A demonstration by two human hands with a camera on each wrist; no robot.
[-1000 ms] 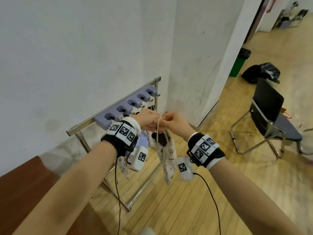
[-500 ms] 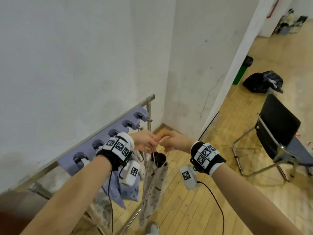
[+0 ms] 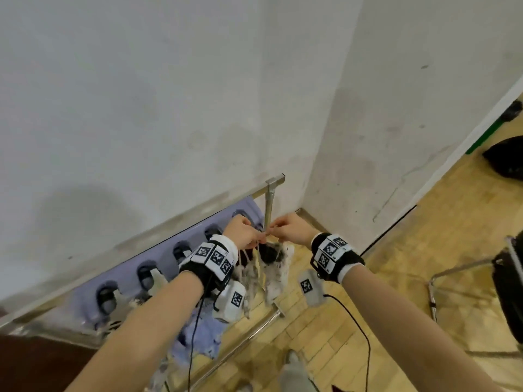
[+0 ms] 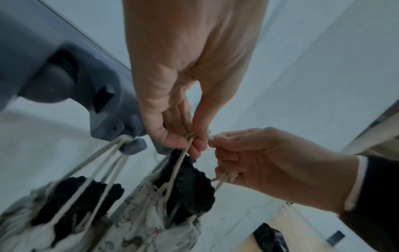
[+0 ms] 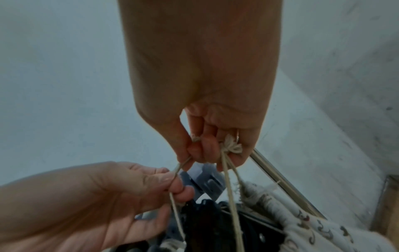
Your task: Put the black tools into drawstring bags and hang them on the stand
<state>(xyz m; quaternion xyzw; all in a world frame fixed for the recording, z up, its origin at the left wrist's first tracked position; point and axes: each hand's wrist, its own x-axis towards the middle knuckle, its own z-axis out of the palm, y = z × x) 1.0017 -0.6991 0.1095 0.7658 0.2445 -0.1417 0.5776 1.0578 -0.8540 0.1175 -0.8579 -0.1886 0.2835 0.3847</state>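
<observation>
A white patterned drawstring bag (image 3: pixel 276 274) with a black tool (image 4: pixel 190 189) sticking out of its mouth hangs below both hands, beside the stand's right post (image 3: pixel 268 205). My left hand (image 3: pixel 244 232) pinches one cream cord (image 4: pixel 181 158) between thumb and fingers. My right hand (image 3: pixel 291 229) pinches the same cord's end and holds a knotted cord (image 5: pixel 230 147) in its curled fingers. Beside it, another filled bag (image 4: pixel 64 204) hangs by its cords from a hook (image 4: pixel 129 145) on the purple rack (image 3: pixel 169 267).
The metal stand's top rail (image 3: pixel 198 213) runs along a white wall into a corner. Several more bags hang lower left on the rack. A black chair (image 3: pixel 506 284) stands on the wooden floor at right, a dark bag (image 3: pixel 506 157) beyond it.
The view has swung up and to the left. Both hands with the bag have moved right along the rack to its end hook, near the stand's post.
</observation>
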